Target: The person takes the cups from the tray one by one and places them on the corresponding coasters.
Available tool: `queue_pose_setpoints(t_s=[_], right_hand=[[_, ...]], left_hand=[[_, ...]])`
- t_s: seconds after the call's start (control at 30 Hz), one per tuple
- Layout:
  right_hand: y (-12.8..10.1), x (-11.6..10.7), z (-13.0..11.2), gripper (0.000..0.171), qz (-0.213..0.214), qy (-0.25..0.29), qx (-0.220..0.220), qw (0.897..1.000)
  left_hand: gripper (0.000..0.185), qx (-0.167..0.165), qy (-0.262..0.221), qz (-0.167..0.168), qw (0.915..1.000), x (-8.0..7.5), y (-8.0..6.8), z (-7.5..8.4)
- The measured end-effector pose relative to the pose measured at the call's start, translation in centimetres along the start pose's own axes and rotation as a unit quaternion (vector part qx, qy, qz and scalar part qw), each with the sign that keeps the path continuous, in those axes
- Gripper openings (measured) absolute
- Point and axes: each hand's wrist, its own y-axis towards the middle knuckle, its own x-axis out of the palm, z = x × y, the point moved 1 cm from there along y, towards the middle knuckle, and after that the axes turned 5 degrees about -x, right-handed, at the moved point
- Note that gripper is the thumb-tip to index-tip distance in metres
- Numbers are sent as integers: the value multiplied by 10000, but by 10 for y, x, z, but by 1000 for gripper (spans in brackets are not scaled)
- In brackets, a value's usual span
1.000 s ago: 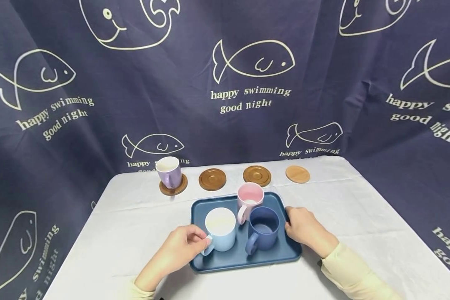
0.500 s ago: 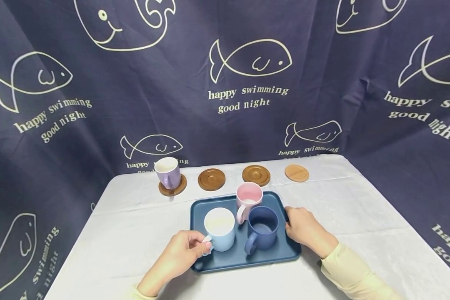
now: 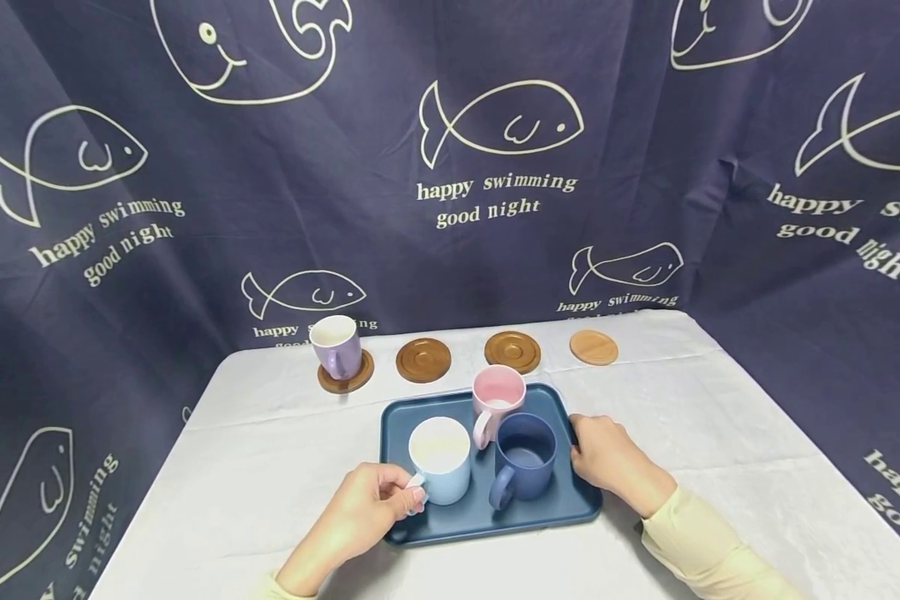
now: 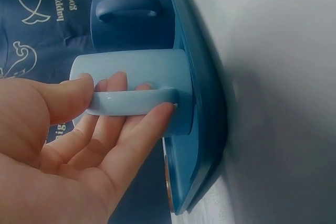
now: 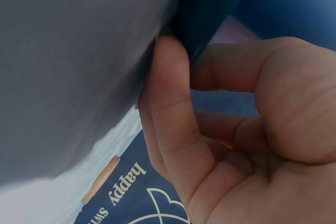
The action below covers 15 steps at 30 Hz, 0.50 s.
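Observation:
My left hand (image 3: 371, 504) holds the handle of a light blue mug (image 3: 444, 479), which stands upright on the left part of a blue tray (image 3: 472, 527). In the left wrist view the thumb lies at the top end of the mug's handle (image 4: 134, 103), and the fingers reach behind and under it. At the tray's right edge, my right hand (image 3: 617, 460) grips the rim, thumb on one side and fingers on the other in the right wrist view. Beside the light blue mug are a dark blue mug (image 3: 528, 467) and, behind that, a pink mug (image 3: 504, 392).
Along the back of the white-covered table (image 3: 270, 467), a purple mug (image 3: 339, 350) stands on a brown wooden coaster (image 3: 334, 383). To its right lie two more brown coasters (image 3: 423, 360) and a paler one (image 3: 594, 347). A dark blue fish-print cloth (image 3: 390, 167) hangs behind.
My left hand has shifted slightly at the light blue mug's handle, its thumb and fingers now closer round it. The mugs, the tray and my right hand stay in place.

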Motion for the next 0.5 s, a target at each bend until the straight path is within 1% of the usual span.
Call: queue_pose_setpoints(t_s=[0.1, 0.3, 0.5], right_hand=[[0, 0, 0, 10, -10, 18, 9, 10000], [0, -2, -1, 8, -53, 49, 50, 10000], [0, -1, 1, 8, -111, 57, 79, 9999]], left_hand=[[18, 30, -60, 90, 9999, 1, 0, 0], [14, 73, -186, 444, 9988, 1, 1, -1], [14, 40, -361, 617, 9974, 2, 2, -3]])
